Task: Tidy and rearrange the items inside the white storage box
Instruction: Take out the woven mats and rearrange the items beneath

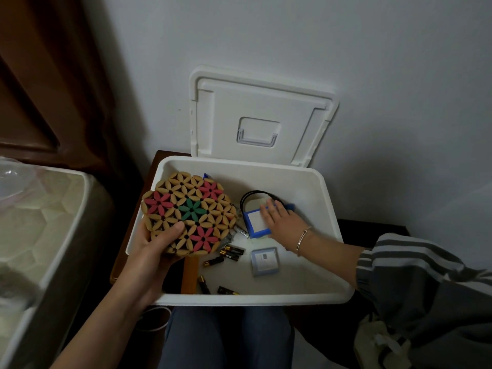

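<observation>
Left hand fingers grip flower-pattern trivet over white storage box left rim. Right hand fingers lie flat on blue-edged packet mid-box; open floor to their right. Trivet hides contents beneath.

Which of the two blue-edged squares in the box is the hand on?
The bright blue square, farther back by the black cable: the right hand lies flat on it. The paler square nearer the person lies untouched.

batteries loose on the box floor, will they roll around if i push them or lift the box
Probably yes: the batteries are round cylinders lying on their sides on the smooth floor of the white storage box, so a nudge should roll them. They lie at different angles, so they'd likely scatter apart.
</observation>
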Tool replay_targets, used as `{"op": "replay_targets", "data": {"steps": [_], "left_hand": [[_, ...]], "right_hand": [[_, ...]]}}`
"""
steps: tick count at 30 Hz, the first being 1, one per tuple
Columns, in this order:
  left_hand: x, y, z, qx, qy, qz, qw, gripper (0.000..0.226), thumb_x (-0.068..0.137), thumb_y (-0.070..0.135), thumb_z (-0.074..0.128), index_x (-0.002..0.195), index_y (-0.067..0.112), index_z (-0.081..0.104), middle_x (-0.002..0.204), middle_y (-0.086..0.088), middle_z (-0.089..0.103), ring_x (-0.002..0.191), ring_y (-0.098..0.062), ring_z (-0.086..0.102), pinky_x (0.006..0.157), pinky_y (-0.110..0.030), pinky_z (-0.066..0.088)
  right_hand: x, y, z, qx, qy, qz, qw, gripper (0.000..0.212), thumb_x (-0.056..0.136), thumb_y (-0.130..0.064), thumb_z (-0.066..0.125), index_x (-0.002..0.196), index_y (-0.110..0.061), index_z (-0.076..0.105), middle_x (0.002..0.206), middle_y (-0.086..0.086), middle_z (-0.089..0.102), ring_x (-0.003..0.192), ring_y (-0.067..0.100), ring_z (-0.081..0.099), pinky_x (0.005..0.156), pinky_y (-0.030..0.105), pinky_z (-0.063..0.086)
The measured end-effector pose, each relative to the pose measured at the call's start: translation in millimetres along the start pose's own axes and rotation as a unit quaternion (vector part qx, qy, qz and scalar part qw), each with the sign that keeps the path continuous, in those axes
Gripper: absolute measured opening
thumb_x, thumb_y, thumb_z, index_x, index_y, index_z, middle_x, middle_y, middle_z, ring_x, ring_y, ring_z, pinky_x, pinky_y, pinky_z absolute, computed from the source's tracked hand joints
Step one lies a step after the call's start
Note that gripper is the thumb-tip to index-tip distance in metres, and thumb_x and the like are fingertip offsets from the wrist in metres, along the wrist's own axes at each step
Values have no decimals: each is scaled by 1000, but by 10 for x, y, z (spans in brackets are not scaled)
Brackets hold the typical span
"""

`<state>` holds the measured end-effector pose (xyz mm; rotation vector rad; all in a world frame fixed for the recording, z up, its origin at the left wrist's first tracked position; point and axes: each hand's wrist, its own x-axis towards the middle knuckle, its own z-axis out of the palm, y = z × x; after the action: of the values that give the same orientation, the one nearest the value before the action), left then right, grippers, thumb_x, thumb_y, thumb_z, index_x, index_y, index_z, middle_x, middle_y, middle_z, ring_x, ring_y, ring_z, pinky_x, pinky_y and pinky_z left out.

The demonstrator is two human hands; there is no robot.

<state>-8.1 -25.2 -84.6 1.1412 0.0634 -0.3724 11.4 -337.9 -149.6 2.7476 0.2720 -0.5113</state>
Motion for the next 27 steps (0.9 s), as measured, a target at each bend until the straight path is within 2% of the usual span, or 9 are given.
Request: {"op": "replay_targets", "data": {"steps": [3, 8, 13, 17, 27], "left_hand": [[8, -7, -10, 0, -3, -1, 1000, 59, 71, 31, 76, 125, 40, 54, 124, -1, 65, 111, -23, 65, 77, -33, 58], [11, 1, -8, 1, -9, -1, 1000, 59, 70, 32, 77, 124, 41, 54, 124, -1, 65, 111, -23, 65, 75, -31, 58], [13, 6, 2, -1, -1, -7, 1000, 62, 69, 32, 77, 125, 40, 53, 123, 0, 66, 109, -22, 66, 75, -31, 58], [9, 11, 2, -2, 7, -9, 1000, 66, 67, 33, 78, 127, 38, 51, 122, 1, 67, 109, -22, 66, 75, -32, 58], [14, 11, 8, -10, 6, -12, 1000, 63, 66, 34, 79, 124, 39, 54, 121, 1, 67, 108, -22, 67, 73, -31, 59]], "right_hand": [[46, -10, -88, -5, 4, -12, 1000, 81, 97, -39, 45, 149, -2, -4, 156, 25, 3, 144, 39, 11, 110, 47, 32], [31, 9, -176, 37, 30, -6, 999, 81, 90, -41, 56, 150, -11, 11, 153, 12, 21, 140, 29, 23, 99, 44, 44], [45, 62, -220, 49, 69, -23, 996, 75, 79, -40, 68, 140, -15, 30, 138, 5, 41, 126, 24, 40, 100, 38, 41], [33, 110, -236, 57, 70, -14, 996, 83, 76, -44, 72, 140, -15, 30, 141, 6, 39, 128, 24, 38, 106, 39, 36], [-70, 130, -247, 25, 68, -19, 997, 87, 75, -47, 72, 142, -15, 26, 143, 6, 36, 130, 24, 36, 107, 40, 35]]}}
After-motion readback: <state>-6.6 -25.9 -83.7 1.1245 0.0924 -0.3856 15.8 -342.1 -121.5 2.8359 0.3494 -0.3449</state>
